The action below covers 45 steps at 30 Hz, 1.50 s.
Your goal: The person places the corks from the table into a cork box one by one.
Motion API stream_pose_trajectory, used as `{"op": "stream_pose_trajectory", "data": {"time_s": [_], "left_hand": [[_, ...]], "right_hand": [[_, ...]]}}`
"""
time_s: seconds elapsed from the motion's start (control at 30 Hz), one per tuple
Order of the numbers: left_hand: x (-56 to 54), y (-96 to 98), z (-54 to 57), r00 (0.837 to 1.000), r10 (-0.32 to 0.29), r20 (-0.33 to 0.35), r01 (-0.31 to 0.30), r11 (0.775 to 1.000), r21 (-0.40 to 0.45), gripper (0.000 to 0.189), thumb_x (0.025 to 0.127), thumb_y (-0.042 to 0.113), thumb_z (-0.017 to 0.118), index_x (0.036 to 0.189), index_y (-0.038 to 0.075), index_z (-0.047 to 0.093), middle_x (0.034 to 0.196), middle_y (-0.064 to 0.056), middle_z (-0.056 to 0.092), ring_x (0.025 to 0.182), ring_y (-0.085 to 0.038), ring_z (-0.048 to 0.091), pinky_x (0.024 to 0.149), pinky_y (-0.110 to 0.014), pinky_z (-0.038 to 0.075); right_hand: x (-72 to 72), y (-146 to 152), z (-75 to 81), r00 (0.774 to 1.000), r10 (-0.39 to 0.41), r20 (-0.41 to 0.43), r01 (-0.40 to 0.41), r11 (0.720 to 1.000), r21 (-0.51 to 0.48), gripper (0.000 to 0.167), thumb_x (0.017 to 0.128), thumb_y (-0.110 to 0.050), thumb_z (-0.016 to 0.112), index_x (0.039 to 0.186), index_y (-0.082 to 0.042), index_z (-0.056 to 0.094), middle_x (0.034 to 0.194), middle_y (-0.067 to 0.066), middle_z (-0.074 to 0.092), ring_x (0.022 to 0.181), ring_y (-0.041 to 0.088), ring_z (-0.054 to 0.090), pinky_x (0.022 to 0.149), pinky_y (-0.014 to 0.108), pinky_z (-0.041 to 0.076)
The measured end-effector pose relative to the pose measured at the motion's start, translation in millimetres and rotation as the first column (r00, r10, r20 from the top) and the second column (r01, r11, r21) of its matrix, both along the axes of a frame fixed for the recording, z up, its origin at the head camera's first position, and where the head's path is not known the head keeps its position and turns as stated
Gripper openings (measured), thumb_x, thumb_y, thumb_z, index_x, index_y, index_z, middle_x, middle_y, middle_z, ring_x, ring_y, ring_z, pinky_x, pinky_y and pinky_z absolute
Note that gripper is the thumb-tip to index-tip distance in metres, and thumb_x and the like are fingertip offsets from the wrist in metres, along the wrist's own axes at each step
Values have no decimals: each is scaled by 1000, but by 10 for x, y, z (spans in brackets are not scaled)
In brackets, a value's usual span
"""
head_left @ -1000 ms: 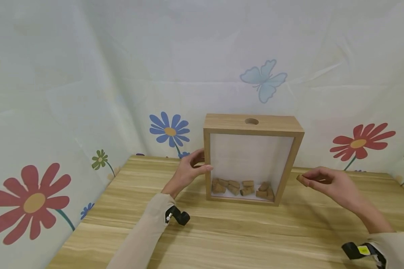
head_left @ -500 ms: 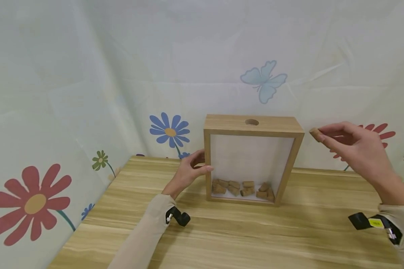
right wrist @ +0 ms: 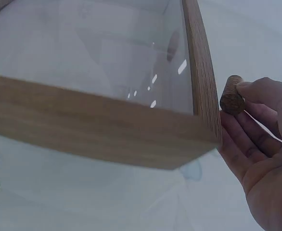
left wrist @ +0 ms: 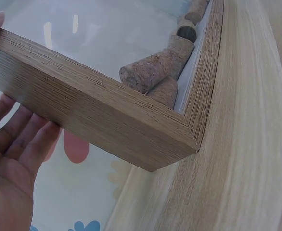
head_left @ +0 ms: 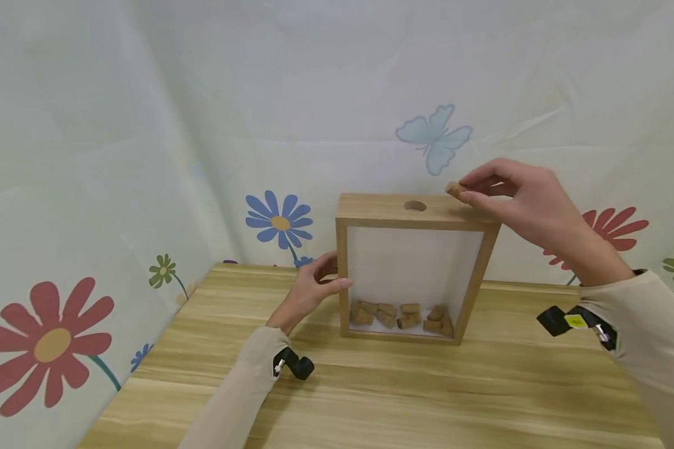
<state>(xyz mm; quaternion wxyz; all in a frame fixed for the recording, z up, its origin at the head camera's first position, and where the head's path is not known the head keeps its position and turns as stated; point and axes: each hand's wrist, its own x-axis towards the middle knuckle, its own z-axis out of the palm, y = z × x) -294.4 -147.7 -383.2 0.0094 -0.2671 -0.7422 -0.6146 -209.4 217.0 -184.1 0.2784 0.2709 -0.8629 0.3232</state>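
A wooden shadow box with a clear front stands upright on the table, a round hole in its top. Several wine corks lie along its bottom inside. My left hand grips the box's left side, thumb on the front edge and fingers behind; the left wrist view shows those fingers against the outer side. Between thumb and fingertips, my right hand pinches one wine cork over the right part of the top, to the right of the hole. In the right wrist view this cork is beside the frame's top edge.
The wood-grain table extends in front of the box and to both sides. Close behind it hangs a pale backdrop printed with flowers and a butterfly. Black camera mounts sit on both wrists.
My right hand has lifted the cork from low on the box's right, then carried it up and leftward over the box's top. The left hand keeps its grip on the box's side.
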Motion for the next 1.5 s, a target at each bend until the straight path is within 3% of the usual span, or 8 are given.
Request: {"op": "stream_pose_trajectory", "data": {"time_s": [0.2,0.37,0.5,0.9,1.33,1.5], "left_hand": [[7,0,12,1000,0,-3,0,1000,7,74,94,27,83,156,3,50,137,-18,64,128,-32,60,100,-36,55],[16,1,13,1000,0,-1,0,1000,7,75,93,28,83,157,4,50,137,-17,64,127,-32,61,99,-37,56],[19,6,14,1000,-1,-10,1,1000,4,75,93,28,83,156,5,50,137,-17,64,127,-32,62,98,-37,57],[22,14,15,1000,1,-11,-1,1000,0,71,94,24,81,157,7,51,137,-15,65,128,-32,62,99,-37,56],[21,27,25,1000,-9,2,9,1000,0,73,95,24,81,158,7,49,140,-16,63,129,-32,60,101,-40,56],[38,-2,29,1000,-2,9,2,1000,1,74,94,23,81,158,6,48,140,-18,62,129,-34,60,101,-41,56]], "right_hand": [[-139,-275,57,997,73,-23,-71,994,78,15,97,-10,80,111,-10,79,105,0,76,94,6,69,86,16,53],[-230,-401,50,993,114,1,-113,983,142,14,96,-4,79,110,-5,78,104,4,75,95,19,71,89,36,60],[-274,-427,44,991,134,29,-137,979,154,14,96,-5,79,110,-3,77,105,7,75,96,24,73,88,45,60],[-259,-478,71,985,147,88,-161,970,180,15,98,-6,77,113,-3,77,107,9,75,96,23,71,92,47,59],[-191,-299,62,992,60,109,-79,980,184,24,97,-8,78,120,-3,74,113,12,74,104,29,72,95,51,58],[-158,-132,41,996,17,84,-31,985,168,22,98,-11,77,120,-7,76,116,8,76,105,25,72,94,45,58]]}}
